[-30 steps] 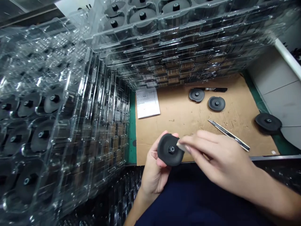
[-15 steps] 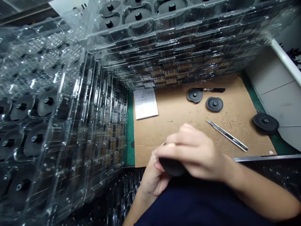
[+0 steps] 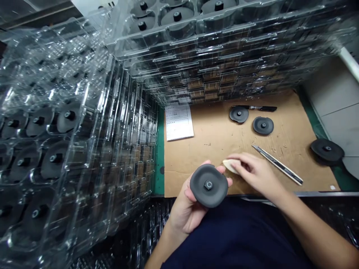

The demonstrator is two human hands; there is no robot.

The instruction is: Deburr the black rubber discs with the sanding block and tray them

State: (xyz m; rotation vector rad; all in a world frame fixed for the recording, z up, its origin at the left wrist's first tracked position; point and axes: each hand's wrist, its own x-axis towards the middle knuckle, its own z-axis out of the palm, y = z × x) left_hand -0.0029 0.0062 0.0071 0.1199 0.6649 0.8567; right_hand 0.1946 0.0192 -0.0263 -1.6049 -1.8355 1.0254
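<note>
A round black disc part [image 3: 202, 194] with a short central stub faces up in my left hand [image 3: 185, 213], whose fingers wrap its edge from below. Just right of it, my right hand [image 3: 256, 172] pinches a small cream-coloured pad [image 3: 230, 165] with a pointed end, close above the cardboard. Farther right lies a utility knife [image 3: 277, 165] with its blade end toward the upper left. Two smaller black disc parts, one notched disc [image 3: 238, 114] and one beside it [image 3: 263, 126], rest on the cardboard near a black marker [image 3: 263, 108].
Tall stacks of clear plastic trays holding black discs stand at the left [image 3: 117, 149] and back [image 3: 196, 67]. A printed paper [image 3: 179, 125] lies on the cardboard sheet [image 3: 196, 153], over a green surface. Another black disc [image 3: 327, 151] sits at the right edge.
My hands have moved apart. The right hand has come off the black disc, moving right with the cream pad now visible. The disc now faces up in my left hand. The view has shifted slightly.
</note>
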